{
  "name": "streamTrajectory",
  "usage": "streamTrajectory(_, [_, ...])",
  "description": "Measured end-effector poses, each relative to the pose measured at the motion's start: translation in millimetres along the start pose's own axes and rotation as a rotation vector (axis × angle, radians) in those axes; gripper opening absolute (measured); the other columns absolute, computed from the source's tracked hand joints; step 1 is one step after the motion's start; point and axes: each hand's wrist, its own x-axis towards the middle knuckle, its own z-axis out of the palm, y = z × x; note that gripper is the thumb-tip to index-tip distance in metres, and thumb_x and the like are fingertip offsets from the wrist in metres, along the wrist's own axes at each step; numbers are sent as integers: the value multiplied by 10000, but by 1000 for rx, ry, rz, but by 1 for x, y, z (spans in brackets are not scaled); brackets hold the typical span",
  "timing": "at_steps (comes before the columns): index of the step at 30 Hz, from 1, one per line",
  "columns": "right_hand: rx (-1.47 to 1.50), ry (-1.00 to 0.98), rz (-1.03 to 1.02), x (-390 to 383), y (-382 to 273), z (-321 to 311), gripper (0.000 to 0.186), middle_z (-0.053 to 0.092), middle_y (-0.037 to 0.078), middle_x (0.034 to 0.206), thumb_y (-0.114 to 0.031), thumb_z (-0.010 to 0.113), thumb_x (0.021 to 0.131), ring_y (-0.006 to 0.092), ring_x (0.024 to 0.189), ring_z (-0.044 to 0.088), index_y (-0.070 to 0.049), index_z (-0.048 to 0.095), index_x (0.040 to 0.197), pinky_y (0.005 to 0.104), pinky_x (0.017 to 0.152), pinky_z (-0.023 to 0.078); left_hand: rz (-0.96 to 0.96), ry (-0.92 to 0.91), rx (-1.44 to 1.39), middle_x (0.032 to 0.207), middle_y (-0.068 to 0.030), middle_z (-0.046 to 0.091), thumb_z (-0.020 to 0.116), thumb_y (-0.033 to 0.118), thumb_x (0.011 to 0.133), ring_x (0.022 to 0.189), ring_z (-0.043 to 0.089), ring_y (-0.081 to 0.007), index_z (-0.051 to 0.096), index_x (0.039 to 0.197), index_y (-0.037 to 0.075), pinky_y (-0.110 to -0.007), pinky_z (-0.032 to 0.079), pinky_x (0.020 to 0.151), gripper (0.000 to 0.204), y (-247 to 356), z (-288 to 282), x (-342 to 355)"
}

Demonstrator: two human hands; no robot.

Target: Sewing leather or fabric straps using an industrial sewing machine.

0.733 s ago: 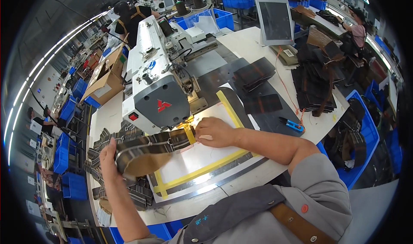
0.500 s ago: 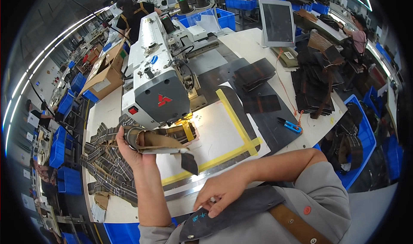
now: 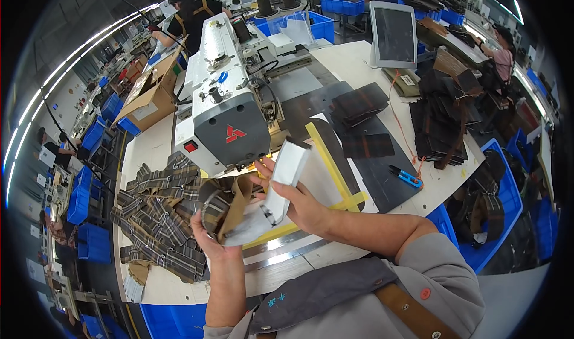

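Observation:
My left hand (image 3: 218,240) grips a looped plaid strap (image 3: 234,204) with tan backing, below the head of a white-and-grey sewing machine (image 3: 230,129). Just right of it, my right hand (image 3: 302,207) is closed on a long white strip (image 3: 288,165) with dark edges, held upright and tilted in front of the machine. Under both hands lies a white board framed with yellow tape (image 3: 339,189), partly hidden. A heaped pile of plaid straps (image 3: 155,231) with metal fittings covers the table to the left of my left hand.
Dark plaid stacks (image 3: 436,129), blue snips (image 3: 405,177) and a grey screen (image 3: 393,34) stand or lie right and behind. Blue bins (image 3: 517,219) flank the table (image 3: 448,189); a cardboard box (image 3: 146,96) sits at back left. Other people (image 3: 194,19) work behind and at both sides.
My left hand has moved right with the strap, now turned. My right hand left the strap, dropped toward my front, and has risen again with the white strip in it.

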Motion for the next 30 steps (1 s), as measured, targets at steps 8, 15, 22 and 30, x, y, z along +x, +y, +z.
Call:
streamTrajectory(8, [-22, 61, 40, -2, 2, -28, 554, 569, 78, 1358, -286, 437, 1066, 186, 1205, 542, -66, 369, 1570, 366, 1078, 439, 97, -451, 201, 951, -45, 593, 466, 129, 977, 862, 545, -151, 619, 1130, 18, -289, 466, 815, 243, -2, -98, 41])
streamTrajectory(15, [-569, 271, -21, 9, 2, -73, 713, 609, 170, 1344, -263, 778, 910, 212, 1243, 567, 35, 469, 1480, 371, 1058, 464, 1279, -974, 1638, 1350, -136, 592, 713, 238, 882, 1297, 540, -272, 539, 1325, 40, -501, 306, 1150, 515, 7, -33, -13])
streamTrajectory(22, [-1310, 48, -172, 12, -32, -80, 807, 545, 124, 1307, -368, 802, 884, 222, 1188, 575, 16, 475, 1514, 327, 1021, 462, 1008, -1320, 2194, 956, -30, 658, 817, 238, 760, 1096, 621, -212, 683, 1109, 105, -594, 254, 1209, 397, -15, -25, 11])
streamTrajectory(30, [-1929, -162, -154, 23, -38, -98, 876, 538, 172, 1301, -578, 815, 800, 344, 1229, 555, 8, 591, 1412, 402, 1048, 465, 1044, -1325, 2196, 818, 0, 606, 776, 113, 672, 950, 627, -202, 684, 856, 125, -496, 378, 1108, 206, -10, -27, 37])
